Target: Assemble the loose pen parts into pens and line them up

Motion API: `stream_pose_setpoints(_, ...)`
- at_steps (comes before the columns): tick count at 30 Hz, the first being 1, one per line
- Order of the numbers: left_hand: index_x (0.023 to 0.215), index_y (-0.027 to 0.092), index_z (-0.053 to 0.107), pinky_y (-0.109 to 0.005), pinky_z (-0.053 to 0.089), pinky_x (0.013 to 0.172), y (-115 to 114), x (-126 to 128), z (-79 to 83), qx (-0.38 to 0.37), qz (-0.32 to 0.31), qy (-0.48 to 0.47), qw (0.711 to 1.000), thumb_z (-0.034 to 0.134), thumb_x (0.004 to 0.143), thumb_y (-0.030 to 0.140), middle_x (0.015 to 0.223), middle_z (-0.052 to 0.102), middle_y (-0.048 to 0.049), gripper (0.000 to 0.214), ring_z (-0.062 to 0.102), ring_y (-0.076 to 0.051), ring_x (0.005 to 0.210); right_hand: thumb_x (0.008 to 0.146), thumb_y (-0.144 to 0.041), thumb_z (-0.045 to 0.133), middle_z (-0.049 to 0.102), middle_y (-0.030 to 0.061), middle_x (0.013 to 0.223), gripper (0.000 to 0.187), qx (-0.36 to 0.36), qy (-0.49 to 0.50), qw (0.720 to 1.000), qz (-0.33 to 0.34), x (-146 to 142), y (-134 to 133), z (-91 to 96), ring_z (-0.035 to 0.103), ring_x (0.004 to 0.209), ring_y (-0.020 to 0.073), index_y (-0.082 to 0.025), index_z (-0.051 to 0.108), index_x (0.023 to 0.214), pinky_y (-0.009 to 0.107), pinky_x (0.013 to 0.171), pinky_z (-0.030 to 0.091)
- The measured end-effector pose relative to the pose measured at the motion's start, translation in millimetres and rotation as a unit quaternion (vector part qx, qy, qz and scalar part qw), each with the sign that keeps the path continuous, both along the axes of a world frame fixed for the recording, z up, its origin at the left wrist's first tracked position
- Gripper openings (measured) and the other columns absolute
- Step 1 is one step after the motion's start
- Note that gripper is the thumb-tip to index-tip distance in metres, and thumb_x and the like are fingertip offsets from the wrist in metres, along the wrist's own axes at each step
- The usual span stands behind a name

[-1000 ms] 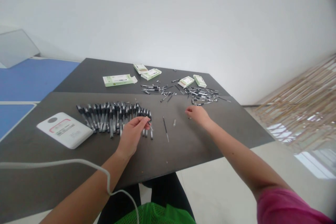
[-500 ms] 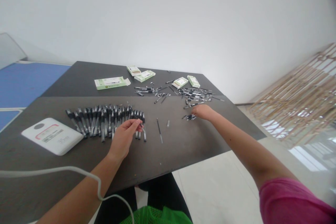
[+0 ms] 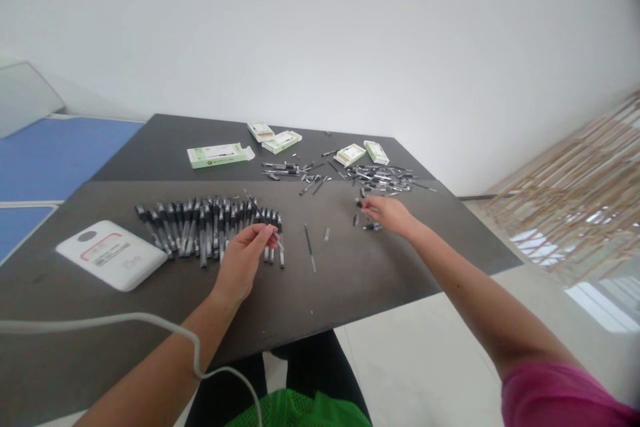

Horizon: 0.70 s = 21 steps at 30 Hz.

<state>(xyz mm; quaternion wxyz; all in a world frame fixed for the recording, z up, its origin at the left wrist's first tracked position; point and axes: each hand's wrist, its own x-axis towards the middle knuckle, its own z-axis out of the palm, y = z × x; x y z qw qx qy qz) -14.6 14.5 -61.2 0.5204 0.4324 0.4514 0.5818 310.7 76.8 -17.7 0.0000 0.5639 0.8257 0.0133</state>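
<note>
White wall (image 3: pixel 320 33); pale floor (image 3: pixel 415 360) with bright patches of light. Dark grey tabletop (image 3: pixel 360 280); blue surface (image 3: pixel 55 153) at left. Slatted bamboo screen (image 3: pixel 575 207) at right.

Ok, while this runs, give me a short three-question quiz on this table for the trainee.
1. True or false: the right hand is nearer the loose pen parts than the left hand is.
2. What lies to the left of the row of pens? A) a green-and-white carton B) a white flat box C) a pair of scissors
3. Fill in the blank: the white cable crosses the ____ forearm.

Key: 1 true; 2 B; 3 left.
</note>
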Motion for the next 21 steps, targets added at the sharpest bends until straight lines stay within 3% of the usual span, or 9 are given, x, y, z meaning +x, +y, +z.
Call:
stream_pose_setpoints(1,0.074,0.016,0.068,-0.022,0.042,0.067,-1,0,0.6,0.004,-0.003,-0.011,1.0,0.067,0.075,0.036,0.072,0.064,-0.0002,0.019,0.055,-0.01,0.066,0.092,-0.029,0.043,0.069,0.0056,0.093,0.021,0.0,0.037,0.999,-0.001,-14,-14,-3.0,0.064,0.083,0.017,-0.019,0.061,0.098,0.024,0.069,0.044)
stream_pose_setpoints(2,0.074,0.016,0.068,-0.022,0.043,0.068,-2,1,1.2,0.007,-0.007,-0.023,1.0,0.067,0.075,0.036,0.072,0.064,-0.0004,0.019,0.055,-0.01,0.067,0.089,-0.03,0.047,0.069,0.0037,0.086,0.018,-0.018,0.154,0.988,-0.013,-30,-30,-7.3,0.064,0.078,0.0158,-0.019,0.061,0.092,0.023,0.068,0.044)
stream_pose_setpoints(4,0.074,0.016,0.069,-0.021,0.043,0.068,-3,2,2.3,0.009,-0.015,-0.047,0.999,0.067,0.074,0.035,0.073,0.064,-0.0007,0.019,0.055,-0.01,0.068,0.083,-0.031,0.054,0.068,0.0003,0.076,0.013,-0.08,0.339,0.937,-0.017,-64,-63,-18.6,0.063,0.069,0.0143,-0.019,0.06,0.084,0.023,0.065,0.045)
stream_pose_setpoints(6,0.074,0.016,0.07,-0.021,0.043,0.067,-4,3,2.8,0.005,-0.017,-0.068,0.998,0.068,0.073,0.035,0.073,0.064,-0.0007,0.019,0.054,-0.01,0.068,0.08,-0.03,0.057,0.067,-0.0009,0.071,0.011,-0.125,0.433,0.893,-0.016,-95,-91,-31.6,0.062,0.065,0.0135,-0.019,0.06,0.079,0.022,0.061,0.045)
stream_pose_setpoints(9,0.074,0.016,0.07,-0.02,0.043,0.066,-4,4,2.0,-0.003,-0.018,-0.078,0.997,0.069,0.072,0.035,0.071,0.063,-0.0001,0.018,0.053,-0.009,0.066,0.076,-0.027,0.06,0.066,-0.002,0.07,0.007,-0.148,0.472,0.869,-0.016,-127,-113,-49.2,0.061,0.063,0.0127,-0.02,0.061,0.077,0.022,0.06,0.045)
stream_pose_setpoints(12,0.075,0.017,0.071,-0.02,0.043,0.067,-4,4,-0.2,-0.004,-0.022,-0.073,0.997,0.069,0.072,0.035,0.069,0.062,0.0002,0.018,0.053,-0.009,0.066,0.075,-0.025,0.06,0.065,-0.0023,0.068,0.006,-0.146,0.489,0.859,-0.03,-142,-115,-60.0,0.06,0.06,0.0123,-0.02,0.063,0.076,0.022,0.059,0.045)
stream_pose_setpoints(21,0.076,0.018,0.07,-0.021,0.04,0.066,-5,2,-1.5,0.022,-0.043,0.018,0.999,0.063,0.078,0.035,0.065,0.06,0.0017,0.018,0.052,-0.009,0.065,0.075,-0.025,0.059,0.066,-0.0022,0.068,0.006,-0.135,0.481,0.865,-0.038,-151,-115,-57.6,0.06,0.061,0.0124,-0.021,0.063,0.077,0.022,0.06,0.045)
